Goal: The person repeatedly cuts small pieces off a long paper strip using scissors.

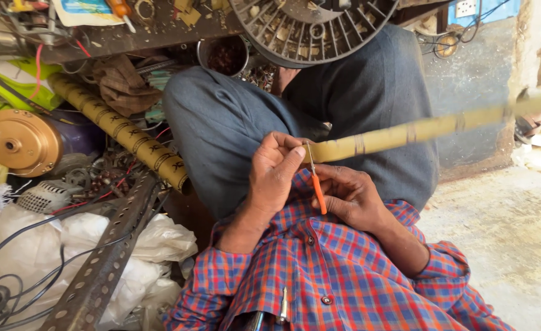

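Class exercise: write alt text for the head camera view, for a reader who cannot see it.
A seated person's left hand steadies the end of a long yellowish tube while the right hand holds an orange-handled tool against it. A similar tube, a perforated metal bar and white bags lie to the left.

Both forearms come up from six o'clock, sleeves of red-and-blue plaid covering them, and meet at the centre. Left hand (275,175) sits at about ten o'clock of the meeting point, fingers curled tight, thumb pressed forward toward two o'clock. Right hand (351,197) lies at four o'clock, palm turned inward, fingers folded, wrist bent back. The knuckles of the two hands sit just beside each other.
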